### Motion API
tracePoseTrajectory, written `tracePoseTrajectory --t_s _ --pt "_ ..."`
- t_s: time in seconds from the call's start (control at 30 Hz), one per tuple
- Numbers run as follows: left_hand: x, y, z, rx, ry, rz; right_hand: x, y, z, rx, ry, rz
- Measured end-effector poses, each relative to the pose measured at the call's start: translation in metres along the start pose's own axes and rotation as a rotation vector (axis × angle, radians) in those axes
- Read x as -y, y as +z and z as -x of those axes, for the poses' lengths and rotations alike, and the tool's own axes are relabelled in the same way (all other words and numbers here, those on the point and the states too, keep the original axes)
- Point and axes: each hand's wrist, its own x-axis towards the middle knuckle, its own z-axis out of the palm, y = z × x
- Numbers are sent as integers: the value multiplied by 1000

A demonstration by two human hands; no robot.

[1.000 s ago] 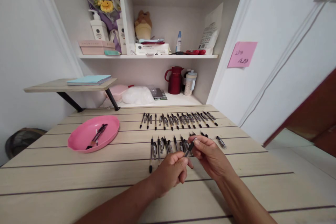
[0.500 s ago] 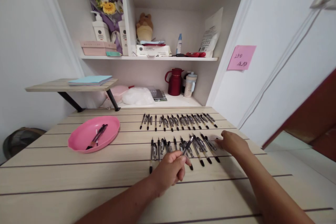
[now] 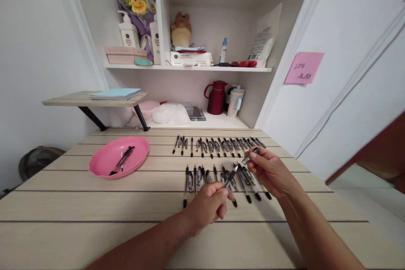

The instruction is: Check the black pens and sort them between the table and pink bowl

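My left hand (image 3: 211, 204) is closed around an uncapped pen (image 3: 232, 176), its tip slanting up and to the right. Between the thumb and fingers of my right hand (image 3: 268, 171) is a pen cap (image 3: 249, 156), clear with a dark end. Cap and pen tip are close together but apart. Beneath both hands lies a near row of black pens and loose caps (image 3: 190, 180), partly hidden by my left hand. Farther back is a second row of pens and caps (image 3: 217, 147).
A pink dish (image 3: 98, 164) with a few pens (image 3: 122, 160) in it stands on the slatted table (image 3: 126, 206) at left. Behind are a small raised shelf (image 3: 69, 98), a red jug (image 3: 217, 98), a pale cup (image 3: 235, 102) and a white cabinet shelf (image 3: 190, 68).
My right hand has lifted from the table at the right end of the near row and moved left toward the pen tip, now with a cap. The view has shifted slightly.
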Motion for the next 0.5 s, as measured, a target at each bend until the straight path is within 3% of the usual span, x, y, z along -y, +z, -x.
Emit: tracePoseTrajectory --t_s 0.27,0.5 --pt "-1 -1 0 4 -7 -3 -6 13 4 19 17 68" --pt "0 -2 -2 -4 16 4 -16 23 13 182 98 183"
